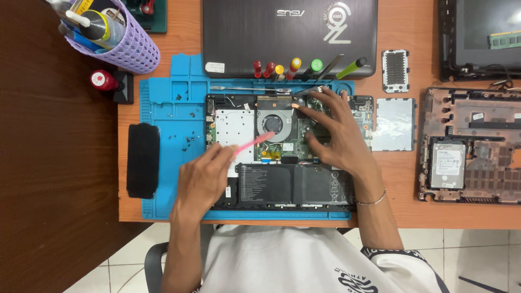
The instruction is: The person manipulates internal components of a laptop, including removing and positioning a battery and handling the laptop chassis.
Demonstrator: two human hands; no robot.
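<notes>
1. The opened laptop lies on the blue repair mat with its bottom cover already off, so fan, board and black battery are bare; loose screws sit on the mat beside it
2. The left hand pinches a pink brush, its tip at the cooling fan, so dusting looks under way, with reassembly left
3. The right hand rests spread, fingers open, on the motherboard beside the fan, gripping nothing
4. Around: a closed dark laptop with screwdrivers leaning on it, a purple tool basket, a second stripped chassis; the spread hand covers part of the board
</notes>
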